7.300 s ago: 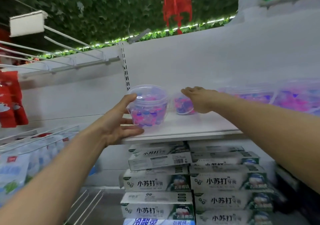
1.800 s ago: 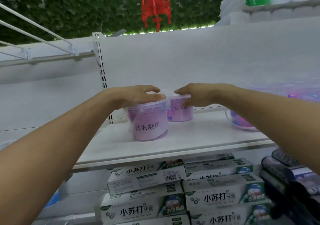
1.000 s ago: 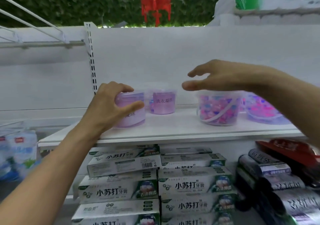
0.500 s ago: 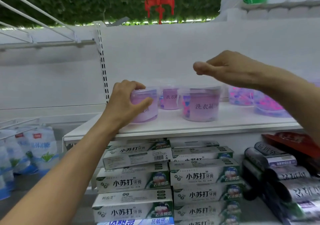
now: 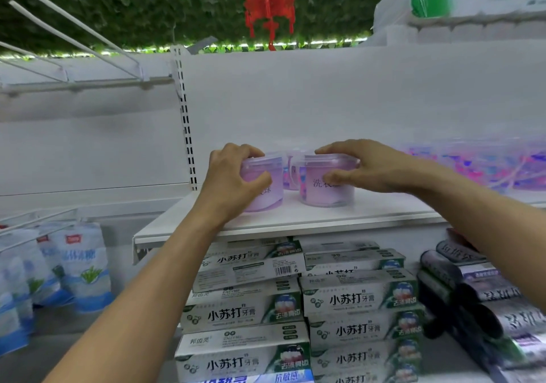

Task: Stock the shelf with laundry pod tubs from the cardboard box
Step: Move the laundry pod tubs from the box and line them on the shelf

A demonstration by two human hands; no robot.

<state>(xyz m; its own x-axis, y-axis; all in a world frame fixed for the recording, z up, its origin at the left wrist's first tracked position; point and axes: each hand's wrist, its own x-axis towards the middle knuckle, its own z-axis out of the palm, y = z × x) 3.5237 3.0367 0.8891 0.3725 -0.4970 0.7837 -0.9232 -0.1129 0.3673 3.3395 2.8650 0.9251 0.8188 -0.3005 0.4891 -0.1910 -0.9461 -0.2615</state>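
Note:
Two clear tubs of pink and purple laundry pods stand side by side on the white shelf (image 5: pixel 295 220). My left hand (image 5: pixel 233 179) grips the left tub (image 5: pixel 271 196) around its side, thumb across the label. My right hand (image 5: pixel 366 167) grips the right tub (image 5: pixel 322 193), fingers over the lid and thumb on the label. A third tub (image 5: pixel 289 173) stands behind them, mostly hidden. More pod tubs (image 5: pixel 484 164) sit blurred at the right end of the shelf. The cardboard box is out of view.
Stacked toothpaste boxes (image 5: pixel 295 309) fill the shelf below. Dark rolled packs (image 5: pixel 472 294) lie at lower right, blue-white bags (image 5: pixel 68 264) hang at lower left. A slotted upright (image 5: pixel 186 123) and wire racks (image 5: pixel 74 40) stand left; a red ornament (image 5: pixel 269 1) hangs overhead.
My right hand came down from above the shelf and took hold of the right tub, which now stands closer to the left one. My left hand keeps its grip.

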